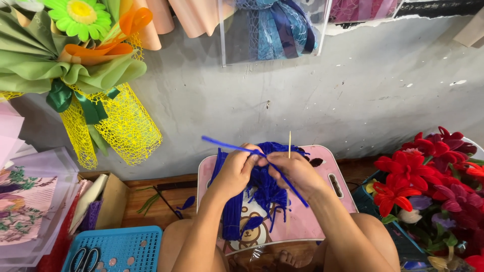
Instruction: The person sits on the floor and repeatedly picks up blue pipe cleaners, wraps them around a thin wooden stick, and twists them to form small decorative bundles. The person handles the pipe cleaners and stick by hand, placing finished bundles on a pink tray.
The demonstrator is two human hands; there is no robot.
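My left hand (236, 168) and my right hand (294, 174) meet above a pink lap tray (333, 201) with a bear picture. Both pinch a long blue pipe cleaner (222, 143) that slants from upper left to lower right across my hands. Under my hands hangs a bundle of bent blue pipe cleaner loops (267, 189). A thin wooden stick (289, 144) stands upright from behind my right hand. A stack of straight blue pipe cleaners (229, 216) lies on the tray's left side.
A green and yellow mesh bouquet (85, 75) hangs on the grey wall at left. Red and purple pipe cleaner flowers (433, 176) fill a container at right. A blue basket (126, 247) with scissors (84, 259) sits at lower left beside wrapping sheets (25, 201).
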